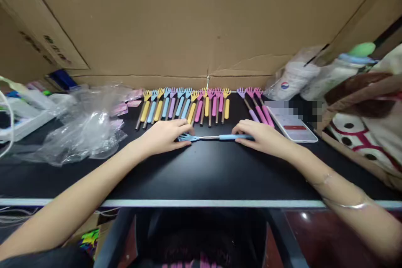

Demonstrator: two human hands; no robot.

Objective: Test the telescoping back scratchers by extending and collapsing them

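Observation:
A blue back scratcher lies sideways between my hands, low over the black table. My left hand is closed on its claw end, thumb below and fingers above. Around the far end of its blue handle my right hand is closed too. A bare metal rod shows between claw and handle. Behind, a row of back scratchers in yellow, blue, purple and pink lies with claws toward the cardboard. Three more, purple and pink, lie apart at the right, near my right hand.
Crumpled clear plastic bags and a white tray are at the left. A phone, a white cup, a bottle and a patterned bag stand or lie at the right. Cardboard walls the back.

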